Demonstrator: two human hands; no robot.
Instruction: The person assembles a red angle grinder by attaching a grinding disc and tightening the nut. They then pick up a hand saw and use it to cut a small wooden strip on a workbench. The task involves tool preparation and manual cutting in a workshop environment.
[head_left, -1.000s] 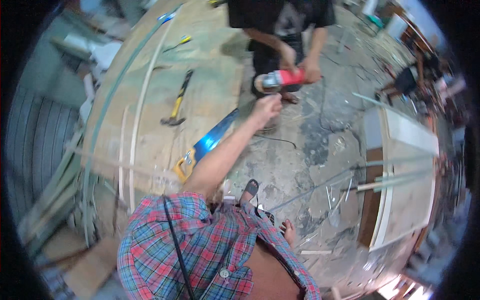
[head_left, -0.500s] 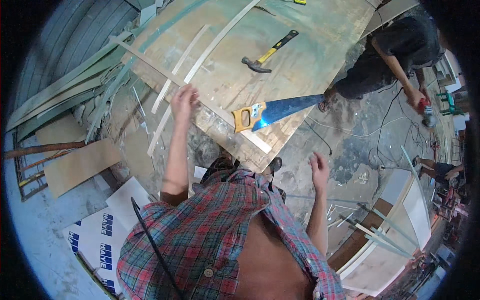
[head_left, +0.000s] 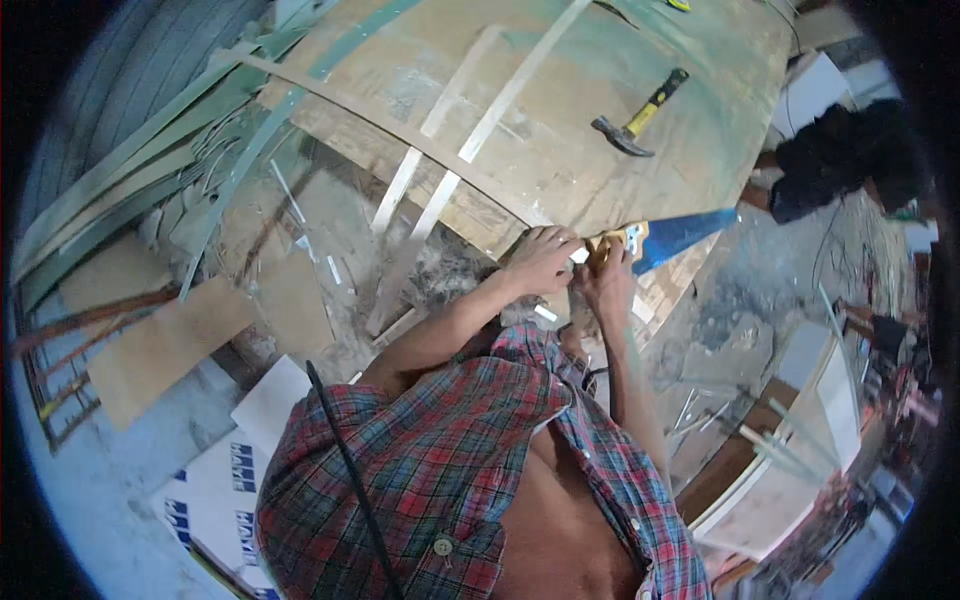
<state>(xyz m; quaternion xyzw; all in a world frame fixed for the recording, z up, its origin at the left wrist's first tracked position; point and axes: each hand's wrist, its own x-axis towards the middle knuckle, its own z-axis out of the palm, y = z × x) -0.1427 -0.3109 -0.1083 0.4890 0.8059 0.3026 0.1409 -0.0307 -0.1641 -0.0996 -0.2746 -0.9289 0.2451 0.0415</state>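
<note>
At the near edge of the work table, my left hand (head_left: 545,260) is closed over the near end of a long thin wooden strip (head_left: 390,122). The strip runs from there to the far left, crossing two pale strips (head_left: 452,182). Right beside it, my right hand (head_left: 607,285) grips the yellow wooden handle of a handsaw (head_left: 685,241), its blue blade pointing right across the board. My fingers hide most of the handle. A claw hammer (head_left: 640,112) with a black and yellow handle lies farther back on the table.
The large stained board (head_left: 400,60) forms the table top. Green and brown strips (head_left: 150,180) are piled at the left, near a loose brown panel (head_left: 165,345). Another person (head_left: 850,150) in dark clothes is at the far right. White panels (head_left: 790,480) stand at the lower right.
My left hand has moved right along the strip to its near end. My right hand has come up from beside the table and taken hold of the saw. The view has shifted left.
</note>
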